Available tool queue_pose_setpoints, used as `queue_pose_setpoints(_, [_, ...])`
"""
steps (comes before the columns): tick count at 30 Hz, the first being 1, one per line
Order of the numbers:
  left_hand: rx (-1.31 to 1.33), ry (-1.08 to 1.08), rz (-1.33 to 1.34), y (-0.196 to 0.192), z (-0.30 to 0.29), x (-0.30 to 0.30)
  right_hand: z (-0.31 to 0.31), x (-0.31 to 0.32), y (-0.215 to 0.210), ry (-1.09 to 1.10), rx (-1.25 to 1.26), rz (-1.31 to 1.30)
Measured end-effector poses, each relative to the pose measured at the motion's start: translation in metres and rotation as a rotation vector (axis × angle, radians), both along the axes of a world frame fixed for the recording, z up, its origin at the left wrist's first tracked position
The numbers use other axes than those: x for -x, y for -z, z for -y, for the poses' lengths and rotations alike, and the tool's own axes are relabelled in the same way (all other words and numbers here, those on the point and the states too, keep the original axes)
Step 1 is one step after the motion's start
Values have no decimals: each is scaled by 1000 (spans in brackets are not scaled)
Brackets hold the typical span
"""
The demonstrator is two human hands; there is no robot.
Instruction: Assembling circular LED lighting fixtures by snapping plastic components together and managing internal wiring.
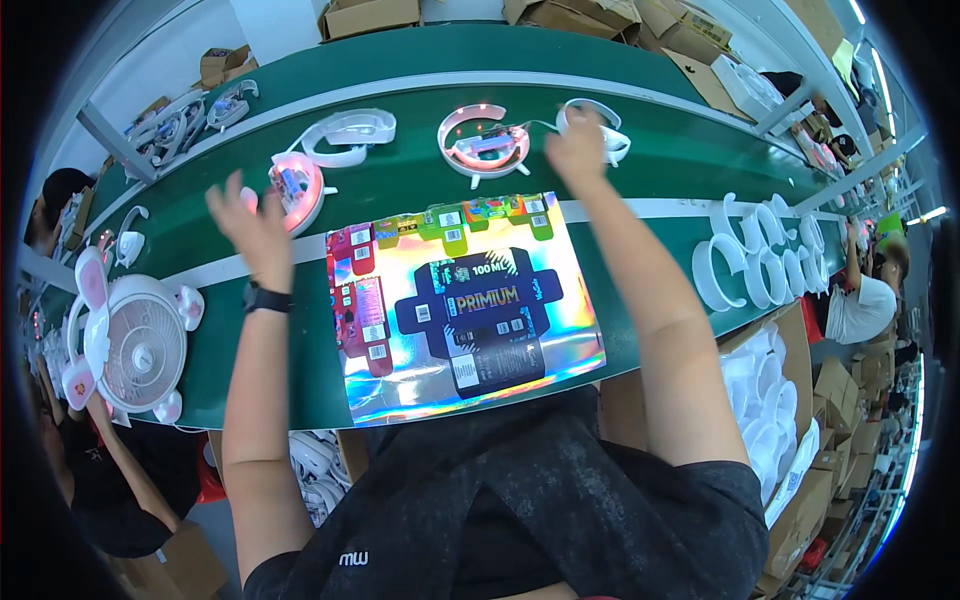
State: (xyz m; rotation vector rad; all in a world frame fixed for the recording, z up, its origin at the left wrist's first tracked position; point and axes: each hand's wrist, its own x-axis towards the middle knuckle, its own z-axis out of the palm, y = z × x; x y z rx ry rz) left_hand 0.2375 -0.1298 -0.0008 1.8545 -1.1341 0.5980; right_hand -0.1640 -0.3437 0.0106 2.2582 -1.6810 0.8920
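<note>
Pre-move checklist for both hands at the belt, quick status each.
1. Right hand on the white ring at the far side of the belt: ok, touching; whether it grips, cannot tell.
2. Left hand free: ok, fingers spread, holding nothing.
3. Lit pink ring beside the left hand: ok, apart from it.
4. Lit ring with wires between the hands: ok, untouched.
5. Shiny printed sheet lying flat in front: ok.
6. Green belt moving or stopped: cannot tell.

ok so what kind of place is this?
Most likely a factory assembly line: a long green conveyor belt carries white ring-shaped parts, finished ones are stacked at the side, and cardboard boxes are piled around other seated workers.
</note>
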Motion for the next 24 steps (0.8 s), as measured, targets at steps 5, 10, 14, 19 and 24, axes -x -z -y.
queue_pose_setpoints(5, [-365,599,221,-14,49,141,22,92,54,123,-149,-239])
queue_pose_setpoints(10, [-568,619,267,34,130,214,0,91,44,75,-133,-127])
queue_pose_setpoints(14, [-745,718,383,27,156,222,-4,112,21,-50,-153,91])
queue_pose_setpoints(19, [-713,736,342,24,149,220,-23,107,8,40,-96,231])
queue_pose_setpoints(24, [-653,739,294,8,151,243,-63,100,-18,8,-83,366])
